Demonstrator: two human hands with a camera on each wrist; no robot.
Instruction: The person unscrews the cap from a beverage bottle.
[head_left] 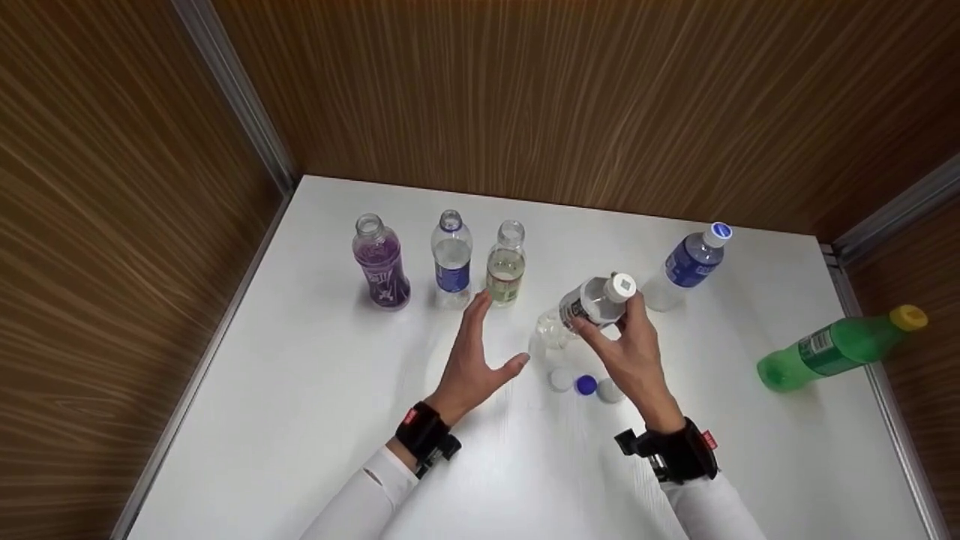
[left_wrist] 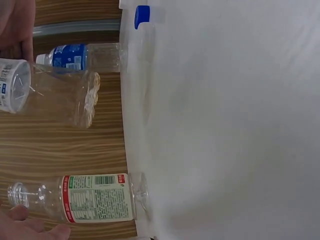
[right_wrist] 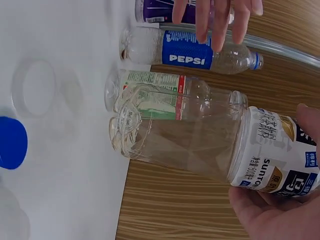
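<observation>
My right hand [head_left: 637, 364] grips a clear Suntory bottle [head_left: 589, 304] around its white label. A white cap [head_left: 621, 287] is on the bottle, which leans slightly. In the left wrist view, the base of this Suntory bottle [left_wrist: 60, 97] hangs above the tabletop. To its left my left hand [head_left: 471, 367] holds nothing, thumb and fingers spread apart. Closest beyond that hand stands an uncapped bottle with a green and red label [head_left: 505, 274]. Below the held bottle lie a blue cap [head_left: 586, 385] and two pale caps, one left [head_left: 561, 379] and one right [head_left: 611, 391].
An uncapped Pepsi bottle [head_left: 452, 274] and an uncapped purple bottle [head_left: 384, 274] stand at the back left. A capped blue-label bottle [head_left: 690, 262] is at the back right. Near the right edge stands a green bottle with a yellow cap [head_left: 840, 345]. Wood-grain panels [head_left: 525, 105] surround the white table [head_left: 300, 375].
</observation>
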